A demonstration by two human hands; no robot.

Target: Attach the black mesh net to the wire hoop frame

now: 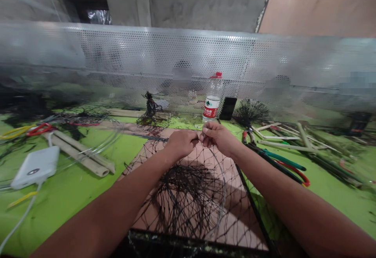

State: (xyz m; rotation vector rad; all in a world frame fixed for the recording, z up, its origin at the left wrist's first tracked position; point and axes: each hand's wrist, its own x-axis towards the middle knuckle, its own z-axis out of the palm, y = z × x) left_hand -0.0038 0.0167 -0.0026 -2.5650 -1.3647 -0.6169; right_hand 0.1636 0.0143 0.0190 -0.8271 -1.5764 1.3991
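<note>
Black netting (182,199) on wire hoop (225,187), partly strung, middle bunched; left hand (181,144) and right hand (217,138) both pinching mesh.

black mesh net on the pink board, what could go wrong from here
The loose black mesh netting bunched on the pink board may snag on the thin curved wire hoop, tangling further near the left hand and right hand. The green-and-red-handled pliers lie beside the net's edge and could catch it. The upright clear plastic water bottle with a red cap stands just beyond the hands, so a sudden pull might tip it.
</note>
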